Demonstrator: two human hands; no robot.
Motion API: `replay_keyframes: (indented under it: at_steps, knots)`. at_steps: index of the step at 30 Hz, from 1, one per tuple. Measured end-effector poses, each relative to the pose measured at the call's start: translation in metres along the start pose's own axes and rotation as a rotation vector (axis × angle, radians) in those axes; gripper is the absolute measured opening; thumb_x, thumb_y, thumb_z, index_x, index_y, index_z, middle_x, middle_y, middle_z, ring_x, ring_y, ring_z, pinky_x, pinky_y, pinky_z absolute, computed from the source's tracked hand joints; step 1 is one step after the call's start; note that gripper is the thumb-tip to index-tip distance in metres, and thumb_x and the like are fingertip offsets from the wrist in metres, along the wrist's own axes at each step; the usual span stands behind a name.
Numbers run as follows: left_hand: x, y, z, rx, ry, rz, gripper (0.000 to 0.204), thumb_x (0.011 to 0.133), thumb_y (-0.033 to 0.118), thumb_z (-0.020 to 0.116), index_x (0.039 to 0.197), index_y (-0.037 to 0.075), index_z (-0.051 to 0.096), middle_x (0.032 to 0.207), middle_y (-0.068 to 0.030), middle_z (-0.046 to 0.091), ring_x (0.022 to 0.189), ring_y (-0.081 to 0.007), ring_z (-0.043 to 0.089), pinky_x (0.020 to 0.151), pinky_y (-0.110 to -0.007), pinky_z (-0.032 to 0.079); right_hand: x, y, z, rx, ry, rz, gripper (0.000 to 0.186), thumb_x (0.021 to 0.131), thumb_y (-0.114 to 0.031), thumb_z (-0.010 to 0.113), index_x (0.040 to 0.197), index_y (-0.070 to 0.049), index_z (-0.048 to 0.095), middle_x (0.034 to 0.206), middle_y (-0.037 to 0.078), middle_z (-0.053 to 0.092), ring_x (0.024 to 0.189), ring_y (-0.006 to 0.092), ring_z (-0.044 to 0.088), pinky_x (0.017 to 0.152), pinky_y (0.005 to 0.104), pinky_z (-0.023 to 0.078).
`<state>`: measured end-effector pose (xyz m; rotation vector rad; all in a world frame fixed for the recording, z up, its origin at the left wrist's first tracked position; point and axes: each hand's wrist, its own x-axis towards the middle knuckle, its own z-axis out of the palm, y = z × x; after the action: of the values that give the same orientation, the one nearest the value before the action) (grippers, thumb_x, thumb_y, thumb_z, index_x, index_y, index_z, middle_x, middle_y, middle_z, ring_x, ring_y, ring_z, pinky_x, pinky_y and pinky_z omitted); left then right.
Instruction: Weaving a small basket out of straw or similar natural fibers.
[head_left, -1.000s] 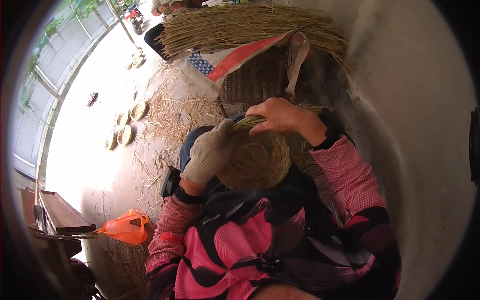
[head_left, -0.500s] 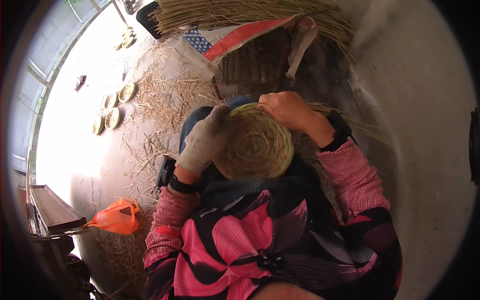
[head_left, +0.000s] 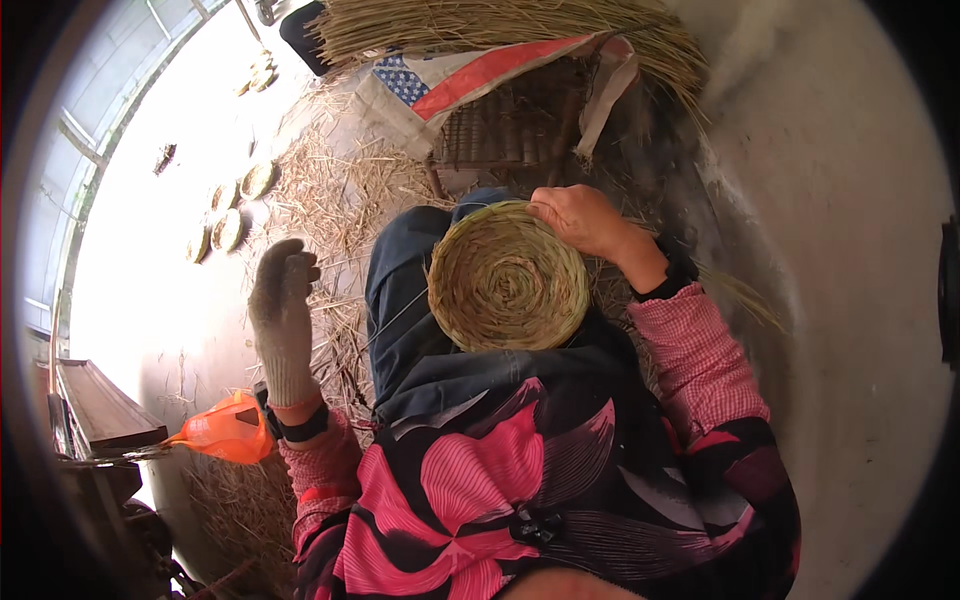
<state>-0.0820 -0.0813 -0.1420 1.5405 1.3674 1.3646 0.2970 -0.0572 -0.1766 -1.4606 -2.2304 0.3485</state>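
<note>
A shallow round basket [head_left: 508, 285] of coiled, woven straw rests on my lap, its hollow facing up. My right hand [head_left: 585, 218] is bare and grips its far right rim, thumb and fingers closed over the edge. Out to the left, away from the basket, my left hand [head_left: 283, 315] is raised in a pale knitted glove with greyed fingers. Its fingers are curled in. Whatever they hold, if anything, is too small to make out. A faint thin line crosses the jeans [head_left: 400, 285] between this hand and the basket. Straw ends stick out beyond my right wrist.
A large straw bundle [head_left: 510, 30] lies ahead on a low rack, with a striped plastic sheet [head_left: 500, 75] hanging below it. Several finished baskets [head_left: 228, 230] sit on the floor at left. An orange bag [head_left: 225, 430] hangs near a wooden board [head_left: 105, 410]. Loose straw [head_left: 340, 180] litters the floor.
My left hand has left the basket's left rim and swung out to the left. The basket's whole inside now shows. My right hand stays on the rim.
</note>
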Motion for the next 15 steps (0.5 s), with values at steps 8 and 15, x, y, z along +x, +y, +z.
replay_keyframes:
  at_steps: [8, 15]
  knots:
    - [-0.026, -0.083, -0.093, 0.232, 0.241, -0.196, 0.026, 0.098, 0.016, 0.051, 0.114, -0.001, 0.06, 0.093, -0.0093, 0.065, 0.082, -0.015, 0.063, 0.075, -0.028, 0.05, -0.006, -0.02, 0.003, -0.053, 0.092, 0.003, 0.03, 0.098, -0.034, 0.051, 0.091, -0.006, 0.058, 0.078, 0.016, 0.063, 0.074, 0.0389, 0.062, 0.062, 0.0469, 0.048]
    - [-0.045, -0.114, -0.074, 0.206, 0.184, -0.223, 0.02, 0.097, 0.013, 0.053, 0.111, 0.001, 0.061, 0.089, -0.0078, 0.065, 0.079, -0.014, 0.064, 0.07, -0.028, 0.051, 0.003, -0.024, 0.009, -0.106, 0.112, -0.04, 0.033, 0.099, -0.035, 0.049, 0.087, -0.005, 0.055, 0.077, 0.017, 0.062, 0.073, 0.0405, 0.06, 0.061, 0.0471, 0.047]
